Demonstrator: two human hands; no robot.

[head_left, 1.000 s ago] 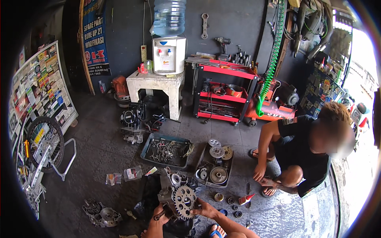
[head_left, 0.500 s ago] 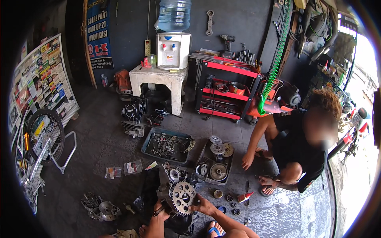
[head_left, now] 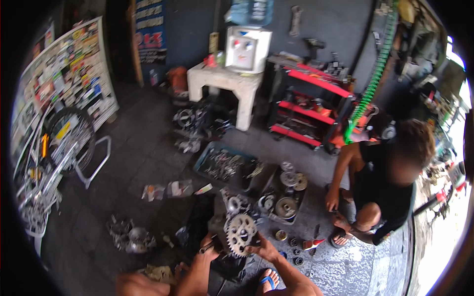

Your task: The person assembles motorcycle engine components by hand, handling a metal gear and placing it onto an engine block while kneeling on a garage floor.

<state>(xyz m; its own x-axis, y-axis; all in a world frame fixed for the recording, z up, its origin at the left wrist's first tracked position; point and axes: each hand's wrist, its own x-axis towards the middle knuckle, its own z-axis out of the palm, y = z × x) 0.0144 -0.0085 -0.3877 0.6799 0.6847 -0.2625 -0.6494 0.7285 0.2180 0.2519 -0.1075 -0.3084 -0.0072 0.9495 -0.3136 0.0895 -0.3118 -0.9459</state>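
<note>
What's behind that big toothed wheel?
Behind the toothed wheel, part of a grey metal casing shows to its left, and a round metal part beyond its top edge. Whatever the wheel's solid face covers stays hidden, and its holes are too blurred to tell.

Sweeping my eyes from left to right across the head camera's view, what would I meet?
Black-tyred spoked wheel → grey metal engine casing → wearer's bare left hand → flat toothed steel sprocket → wearer's bare right hand → small red-and-white bottle → crouching co-worker in a black shirt.
</note>
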